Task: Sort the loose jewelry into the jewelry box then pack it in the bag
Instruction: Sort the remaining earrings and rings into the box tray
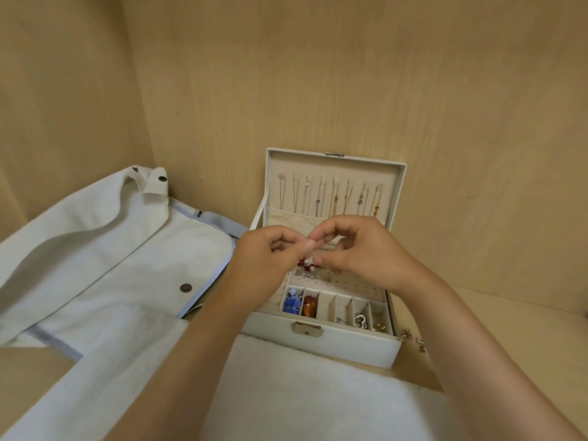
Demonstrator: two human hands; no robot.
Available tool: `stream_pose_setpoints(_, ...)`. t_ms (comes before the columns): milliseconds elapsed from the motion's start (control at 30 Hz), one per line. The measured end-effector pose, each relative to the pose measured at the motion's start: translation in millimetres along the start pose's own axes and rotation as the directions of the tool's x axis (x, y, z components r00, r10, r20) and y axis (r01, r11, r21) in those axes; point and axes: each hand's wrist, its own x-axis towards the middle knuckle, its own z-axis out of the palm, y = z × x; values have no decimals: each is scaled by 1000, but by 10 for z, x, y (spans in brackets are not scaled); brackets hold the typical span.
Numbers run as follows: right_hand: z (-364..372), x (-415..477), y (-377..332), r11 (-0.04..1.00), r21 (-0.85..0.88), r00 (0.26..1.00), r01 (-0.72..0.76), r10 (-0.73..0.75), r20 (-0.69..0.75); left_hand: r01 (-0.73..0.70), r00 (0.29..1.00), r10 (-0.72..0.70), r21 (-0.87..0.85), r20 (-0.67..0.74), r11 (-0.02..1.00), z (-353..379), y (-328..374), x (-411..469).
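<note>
head view: nearest, at six o'clock of the frame, a white towel (302,393) is spread, and the jewelry box (321,345) is set just beyond it, its clasp turned toward the person. in the front row of compartments a blue piece (292,303) and an amber piece (310,307) are seen at the nine o'clock end, and a silver ring (361,321) and a gold piece (378,326) at the three o'clock end. above the perforated earring panel (350,286) the left hand (267,259) and the right hand (356,249) are brought together with fingers curled. a small red-and-pearl piece (307,265) appears to be pinched between their fingertips; whether a backing is also held cannot be told. the step is judged to be the fixing of this piece to the panel. it is best done if the post is lined up over a free hole before it is pressed. the piece should be kept low over the box so that a slip is caught by the tray, and the silver studs (307,275) beside it left undisturbed. a few loose pieces (413,340) are left on the shelf at three o'clock of the box. farther back, necklaces (334,198) are hung in the raised lid (366,173). the bag (111,249) is laid open at nine o'clock.
</note>
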Motion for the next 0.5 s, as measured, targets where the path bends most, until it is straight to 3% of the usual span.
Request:
stream_pose_setpoints(233,126,-47,-51,996,70,996,60,-55,-70,36,999,-36,-47,-19,998,-9,31,-31)
stream_pose_setpoints(500,149,-74,-24,982,182,992,-48,68,-109,60,998,-59,-5,37,998,-25,16,-30)
